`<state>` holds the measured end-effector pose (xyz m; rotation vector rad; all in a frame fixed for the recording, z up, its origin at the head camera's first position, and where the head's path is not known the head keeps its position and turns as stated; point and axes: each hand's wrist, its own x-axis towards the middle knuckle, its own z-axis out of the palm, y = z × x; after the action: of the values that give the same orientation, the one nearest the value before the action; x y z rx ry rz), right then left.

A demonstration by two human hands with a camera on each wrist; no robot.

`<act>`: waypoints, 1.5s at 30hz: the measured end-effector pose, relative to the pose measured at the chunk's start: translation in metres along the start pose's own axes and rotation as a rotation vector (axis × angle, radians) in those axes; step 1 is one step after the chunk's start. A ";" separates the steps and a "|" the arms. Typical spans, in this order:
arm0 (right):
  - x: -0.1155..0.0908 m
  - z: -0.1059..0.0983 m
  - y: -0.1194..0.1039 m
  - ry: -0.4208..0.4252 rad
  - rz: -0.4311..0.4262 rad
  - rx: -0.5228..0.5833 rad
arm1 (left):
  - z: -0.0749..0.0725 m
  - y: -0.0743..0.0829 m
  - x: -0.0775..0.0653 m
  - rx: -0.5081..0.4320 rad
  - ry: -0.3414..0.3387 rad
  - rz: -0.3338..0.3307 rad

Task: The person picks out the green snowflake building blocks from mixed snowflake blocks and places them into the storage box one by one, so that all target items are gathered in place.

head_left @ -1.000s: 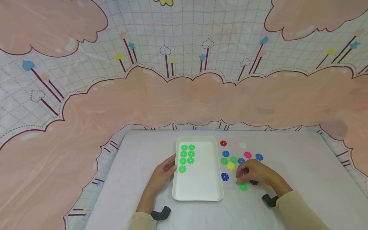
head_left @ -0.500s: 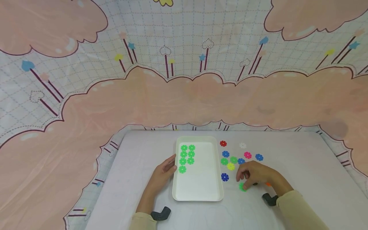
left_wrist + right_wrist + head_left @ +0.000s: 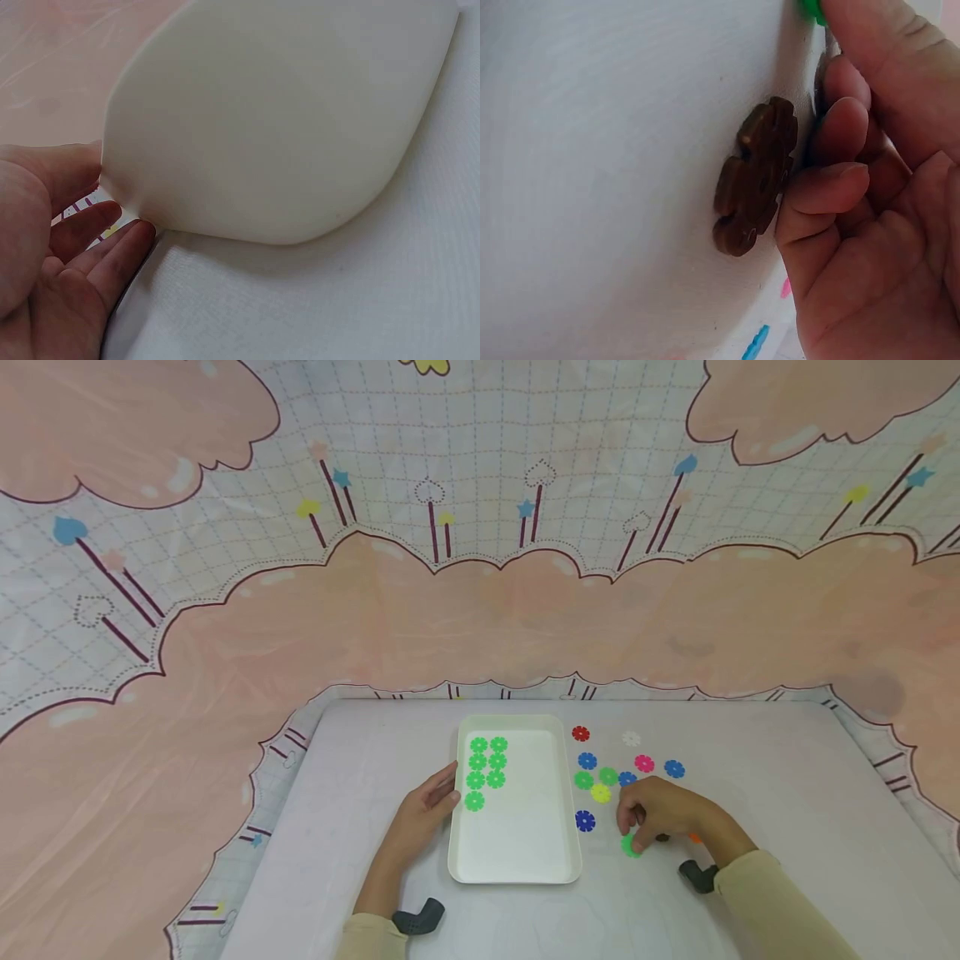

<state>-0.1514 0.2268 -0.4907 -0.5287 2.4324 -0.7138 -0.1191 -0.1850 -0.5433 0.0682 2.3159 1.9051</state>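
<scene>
My left hand (image 3: 422,818) rests at the left side of a white tray (image 3: 517,860), thumb and fingertips touching its outer wall. The left wrist view shows the fingers (image 3: 124,259) against the tray wall (image 3: 262,150). Inside the tray, several green snowflake discs (image 3: 477,762) lie in two columns. My right hand (image 3: 663,807) is low over the table right of the tray, fingers curled, thumb on a green snowflake disc (image 3: 628,846) that it partly covers. The right wrist view shows this green disc (image 3: 811,9) at the thumb tip, and a brown disc (image 3: 757,180) beside the fingers.
Right of the tray lie more discs: red (image 3: 581,733), white (image 3: 632,739), pink (image 3: 644,763), yellow (image 3: 601,793), dark blue (image 3: 585,821), several blue and two green (image 3: 583,780). An orange disc (image 3: 696,838) shows under the right wrist. A patterned cloth hangs behind.
My right thumb has come down onto the green disc, which has shifted slightly left. My left hand has stayed at the tray.
</scene>
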 end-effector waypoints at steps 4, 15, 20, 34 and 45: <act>-0.002 -0.001 0.000 -0.002 0.013 0.011 | 0.001 0.000 0.000 -0.003 0.002 -0.008; -0.002 -0.006 0.005 -0.021 -0.006 0.067 | 0.002 0.003 -0.001 0.022 0.015 -0.027; 0.001 -0.007 0.002 -0.024 0.045 0.088 | 0.002 0.004 -0.002 0.019 0.020 -0.026; -0.001 -0.014 0.006 -0.073 0.011 0.287 | 0.001 0.008 -0.002 0.059 0.028 -0.042; 0.013 -0.017 -0.010 0.029 -0.061 0.224 | 0.001 0.004 0.000 0.062 0.024 -0.049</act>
<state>-0.1694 0.2189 -0.4776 -0.5071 2.3316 -1.0115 -0.1186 -0.1831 -0.5400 -0.0046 2.3692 1.8216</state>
